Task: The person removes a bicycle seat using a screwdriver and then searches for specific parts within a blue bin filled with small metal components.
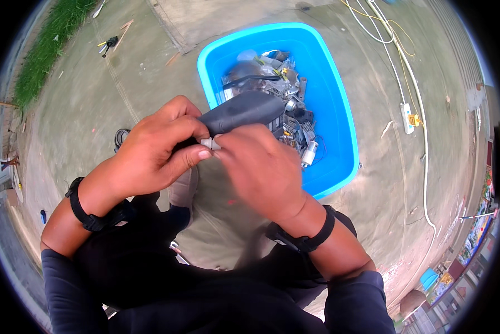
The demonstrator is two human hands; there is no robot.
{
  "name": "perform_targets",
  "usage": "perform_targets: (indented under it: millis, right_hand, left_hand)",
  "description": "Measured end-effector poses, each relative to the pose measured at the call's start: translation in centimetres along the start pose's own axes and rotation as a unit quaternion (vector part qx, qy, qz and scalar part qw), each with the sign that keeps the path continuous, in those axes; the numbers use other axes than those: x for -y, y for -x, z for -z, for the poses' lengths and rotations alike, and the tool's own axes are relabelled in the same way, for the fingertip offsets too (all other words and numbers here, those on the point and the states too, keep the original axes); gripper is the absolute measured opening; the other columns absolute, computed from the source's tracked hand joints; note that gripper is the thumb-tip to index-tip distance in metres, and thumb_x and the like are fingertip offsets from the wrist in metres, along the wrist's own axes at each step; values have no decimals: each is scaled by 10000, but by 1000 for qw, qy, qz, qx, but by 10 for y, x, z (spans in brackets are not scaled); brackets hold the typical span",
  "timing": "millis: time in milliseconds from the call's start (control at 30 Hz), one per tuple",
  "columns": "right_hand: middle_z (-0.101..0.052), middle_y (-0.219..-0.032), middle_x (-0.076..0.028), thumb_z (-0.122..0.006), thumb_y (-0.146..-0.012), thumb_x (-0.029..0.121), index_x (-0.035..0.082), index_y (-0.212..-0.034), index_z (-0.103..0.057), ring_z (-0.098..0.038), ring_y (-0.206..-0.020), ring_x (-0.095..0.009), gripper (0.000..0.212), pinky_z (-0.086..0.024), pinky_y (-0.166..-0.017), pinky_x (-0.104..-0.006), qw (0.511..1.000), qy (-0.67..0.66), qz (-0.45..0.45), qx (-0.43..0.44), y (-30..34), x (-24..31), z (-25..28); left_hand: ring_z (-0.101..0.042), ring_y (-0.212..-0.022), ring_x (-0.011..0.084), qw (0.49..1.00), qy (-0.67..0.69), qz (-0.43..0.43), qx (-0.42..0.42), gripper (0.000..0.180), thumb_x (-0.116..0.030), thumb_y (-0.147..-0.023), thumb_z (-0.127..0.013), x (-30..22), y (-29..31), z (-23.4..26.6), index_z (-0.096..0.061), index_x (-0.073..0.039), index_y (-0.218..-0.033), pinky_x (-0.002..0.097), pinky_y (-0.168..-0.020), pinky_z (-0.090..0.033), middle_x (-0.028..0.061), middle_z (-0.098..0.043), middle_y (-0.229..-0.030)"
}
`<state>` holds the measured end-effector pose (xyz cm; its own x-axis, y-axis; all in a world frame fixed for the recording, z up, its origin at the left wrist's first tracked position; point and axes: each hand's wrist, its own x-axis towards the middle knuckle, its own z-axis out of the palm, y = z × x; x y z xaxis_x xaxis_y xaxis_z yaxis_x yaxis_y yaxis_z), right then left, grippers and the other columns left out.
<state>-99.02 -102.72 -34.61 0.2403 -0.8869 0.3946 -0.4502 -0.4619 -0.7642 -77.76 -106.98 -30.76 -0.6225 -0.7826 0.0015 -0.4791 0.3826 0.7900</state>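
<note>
A small white plastic piece (210,143) sits between the fingertips of both hands, in front of my body. My left hand (159,143) pinches it between thumb and forefinger. From the other side, my right hand (264,167) closes on it with curled fingers, slightly smeared by motion. Just beyond the hands, a smooth dark grey tapered object (243,113) overlaps the blue tub's near left part; whether a hand holds it I cannot tell. The blue tub (339,106) contains mixed scrap, including a white cylindrical part (309,153) with thin wires and a curved black strip (250,80).
Green-grey ground surrounds the tub. To the right run a white hose (425,167) and cables beside a white power strip (408,118). A small black tool (110,43) lies at the far left, near grass (49,50). My shoe (183,186) is under the left wrist.
</note>
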Motion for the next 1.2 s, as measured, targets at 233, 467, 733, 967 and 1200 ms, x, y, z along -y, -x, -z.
perform_targets:
  millis: [233,467,733,967,1200]
  right_hand:
    - [-617,-914,-51,-701,-869,93,64,-1011,-676,-642,-673,-255,147,-496,-538,-361,1000,0,8,-4,-1,-1,-5]
    - [-606,-903,-58,-696,-857,85,55,-984,-664,-643,-666,-241,134,-492,-531,-362,999,12,37,-18,-2,-3,-8]
    - [-677,-952,-58,-790,-774,116,95,-996,-683,-677,-759,-260,247,-542,-610,-351,1000,25,-3,0,-1,2,-6]
    - [-642,-931,-50,-749,-800,105,94,-991,-664,-662,-698,-247,210,-516,-559,-354,1000,17,19,-18,-1,-1,-7]
    - [-575,-880,-49,-668,-844,110,84,-958,-633,-648,-655,-205,122,-482,-510,-343,999,16,32,-22,-2,-4,-8]
  left_hand:
    - [-593,-842,285,1000,-6,3,12,155,-122,-889,-725,3,2,4,-645,-36,-989,360,-718,-485,122,-560,-999]
    - [-569,-836,272,1000,6,12,23,157,-137,-902,-714,2,2,8,-626,-30,-976,340,-717,-474,119,-544,-992]
    - [-564,-842,253,999,11,-5,33,143,-137,-934,-681,3,1,7,-622,-17,-983,333,-724,-473,120,-541,-1000]
    - [-548,-882,217,996,60,48,33,124,-127,-958,-649,0,1,7,-626,-9,-987,318,-762,-466,111,-534,-1021]
    - [-544,-887,202,994,75,57,48,152,-152,-972,-634,-3,0,9,-623,-1,-981,309,-763,-461,113,-530,-1024]
